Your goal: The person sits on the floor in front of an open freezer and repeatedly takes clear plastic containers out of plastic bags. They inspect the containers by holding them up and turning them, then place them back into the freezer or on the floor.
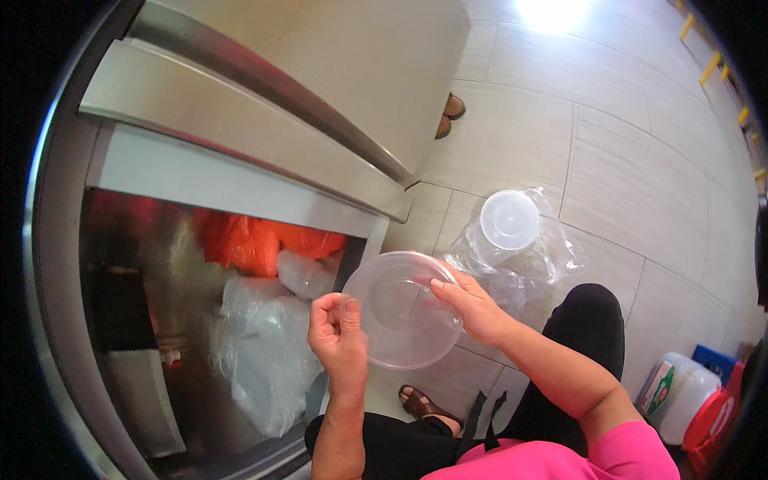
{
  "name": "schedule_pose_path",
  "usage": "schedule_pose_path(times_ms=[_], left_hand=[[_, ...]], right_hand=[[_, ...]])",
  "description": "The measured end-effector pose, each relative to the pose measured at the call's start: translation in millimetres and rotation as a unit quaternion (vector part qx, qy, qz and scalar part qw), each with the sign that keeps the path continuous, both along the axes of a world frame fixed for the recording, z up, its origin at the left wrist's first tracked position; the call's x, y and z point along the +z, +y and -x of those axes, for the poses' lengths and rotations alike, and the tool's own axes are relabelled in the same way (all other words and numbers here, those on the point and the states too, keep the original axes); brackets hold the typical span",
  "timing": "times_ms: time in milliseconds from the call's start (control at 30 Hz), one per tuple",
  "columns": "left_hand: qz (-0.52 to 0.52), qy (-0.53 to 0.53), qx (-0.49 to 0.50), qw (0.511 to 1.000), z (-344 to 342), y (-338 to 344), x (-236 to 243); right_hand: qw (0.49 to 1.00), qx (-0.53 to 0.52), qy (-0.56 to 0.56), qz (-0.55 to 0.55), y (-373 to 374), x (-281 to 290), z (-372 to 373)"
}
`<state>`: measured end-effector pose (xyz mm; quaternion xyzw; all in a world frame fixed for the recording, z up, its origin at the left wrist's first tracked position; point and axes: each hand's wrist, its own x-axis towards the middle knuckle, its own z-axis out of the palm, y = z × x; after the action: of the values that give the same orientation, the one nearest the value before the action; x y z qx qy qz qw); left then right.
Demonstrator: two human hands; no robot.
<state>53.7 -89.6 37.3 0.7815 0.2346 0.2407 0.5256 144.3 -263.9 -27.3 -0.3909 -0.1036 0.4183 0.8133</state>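
The left hand is pinching a clear bowl by its rim — the right hand is grasping the other side, thumb on top.

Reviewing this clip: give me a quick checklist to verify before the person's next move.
1. Right hand gripping the clear round container: ok.
2. Left hand at its left rim: ok.
3. Left hand's grip firm: cannot tell.
4. Metal-framed compartment open: ok.
5. Wrapped containers inside it, free of damage: cannot tell.
6. Translucent tub resting with clear wrap on the floor: ok.
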Motion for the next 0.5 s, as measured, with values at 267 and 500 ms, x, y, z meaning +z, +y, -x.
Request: schedule_pose_path(times_ms=[267,500], left_hand=[[0.160,-0.060,-0.088,0.981,-23,23,-9],[0.275,0.058,-0.195,0.940,-32,34,-10]], right_hand=[[0.990,-0.132,0.036,0.019,8,13,16],[0.964,-0.257,0.051,0.052,22,20,4]])
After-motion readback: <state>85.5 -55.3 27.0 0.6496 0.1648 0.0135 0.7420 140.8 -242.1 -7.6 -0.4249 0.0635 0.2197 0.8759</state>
